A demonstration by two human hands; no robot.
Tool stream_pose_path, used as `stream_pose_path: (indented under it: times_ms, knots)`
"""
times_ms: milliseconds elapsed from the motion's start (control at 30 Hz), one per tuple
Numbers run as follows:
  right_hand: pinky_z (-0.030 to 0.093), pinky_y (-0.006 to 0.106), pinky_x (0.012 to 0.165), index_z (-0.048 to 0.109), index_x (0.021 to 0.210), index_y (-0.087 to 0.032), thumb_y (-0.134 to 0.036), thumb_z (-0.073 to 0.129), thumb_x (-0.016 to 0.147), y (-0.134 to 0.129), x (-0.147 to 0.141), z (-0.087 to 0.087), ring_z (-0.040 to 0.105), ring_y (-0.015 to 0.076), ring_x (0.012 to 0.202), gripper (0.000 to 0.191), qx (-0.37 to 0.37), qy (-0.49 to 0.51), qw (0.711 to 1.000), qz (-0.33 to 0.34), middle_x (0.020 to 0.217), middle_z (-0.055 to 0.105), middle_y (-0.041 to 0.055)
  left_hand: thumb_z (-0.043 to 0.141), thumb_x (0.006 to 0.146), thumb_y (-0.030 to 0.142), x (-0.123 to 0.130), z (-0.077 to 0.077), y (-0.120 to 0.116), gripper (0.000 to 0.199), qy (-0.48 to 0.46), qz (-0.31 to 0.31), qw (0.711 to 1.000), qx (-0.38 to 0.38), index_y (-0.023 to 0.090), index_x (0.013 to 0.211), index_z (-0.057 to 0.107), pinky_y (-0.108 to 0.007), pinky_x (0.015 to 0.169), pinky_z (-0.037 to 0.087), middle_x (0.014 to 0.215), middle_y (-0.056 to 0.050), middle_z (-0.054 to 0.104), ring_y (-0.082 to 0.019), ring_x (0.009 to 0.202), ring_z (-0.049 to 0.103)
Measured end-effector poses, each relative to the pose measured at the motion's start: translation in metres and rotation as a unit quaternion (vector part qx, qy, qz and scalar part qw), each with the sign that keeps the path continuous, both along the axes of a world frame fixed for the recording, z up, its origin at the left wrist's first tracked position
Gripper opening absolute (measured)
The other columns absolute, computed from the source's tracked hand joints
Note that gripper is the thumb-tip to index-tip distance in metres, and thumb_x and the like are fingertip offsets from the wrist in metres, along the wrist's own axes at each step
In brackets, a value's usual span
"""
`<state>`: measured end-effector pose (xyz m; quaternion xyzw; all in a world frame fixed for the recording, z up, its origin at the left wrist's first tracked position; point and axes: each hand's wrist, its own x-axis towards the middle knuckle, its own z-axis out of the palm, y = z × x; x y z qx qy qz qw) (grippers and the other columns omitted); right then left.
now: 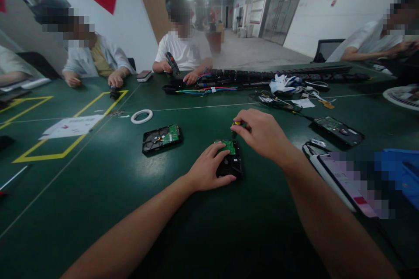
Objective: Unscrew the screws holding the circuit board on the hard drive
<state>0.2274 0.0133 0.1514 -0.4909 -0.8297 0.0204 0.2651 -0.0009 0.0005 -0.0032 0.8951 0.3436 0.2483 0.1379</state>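
A hard drive [231, 166] lies on the green table with its green circuit board facing up. My left hand [208, 166] is laid over its left side, fingers across the board and thumb along the near edge, gripping it against the table. In my right hand [262, 128] is a small screwdriver [236, 124] with a yellow and dark handle, pinched between thumb and fingers. It stands roughly upright over the far right part of the board; whether its tip sits in a screw is too small to tell.
A second hard drive [161, 139] lies to the left, near a white tape ring [142, 116]. Another drive [337, 132] and a phone [350, 183] are at right. Cable bundles [229, 80] and white gloves [283, 83] lie farther back. Across the table, a person holds a power drill [172, 62].
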Motion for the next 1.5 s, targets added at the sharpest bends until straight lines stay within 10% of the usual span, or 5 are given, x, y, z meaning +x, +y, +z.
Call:
stream_pose_path:
  times_ms: [1033,1500]
  knots:
    - [0.055,0.043,0.099,0.074,0.121,-0.019,-0.015,0.063,0.104,0.0030,0.0024,-0.0033,0.074,0.0287,0.113,0.021,-0.005,-0.001,1.000,0.024,0.124,0.078,0.0116,0.078,0.090,0.072,-0.0013,0.0012,0.0005,0.090,0.011,-0.002,1.000,0.007,0.024,0.160,0.049,-0.066,0.130,0.041,0.164,-0.019,0.047,-0.043,0.158,0.042]
    - [0.049,0.036,0.086,0.072,0.108,-0.019,-0.019,0.069,0.102,0.0014,0.0001,-0.0009,0.070,0.0245,0.095,0.007,0.003,-0.006,1.000,0.010,0.107,0.076,0.0082,0.077,0.091,0.072,-0.0009,-0.0015,0.0010,0.090,0.004,-0.005,1.000,0.014,0.021,0.159,0.050,-0.064,0.131,0.040,0.163,-0.019,0.048,-0.043,0.158,0.043]
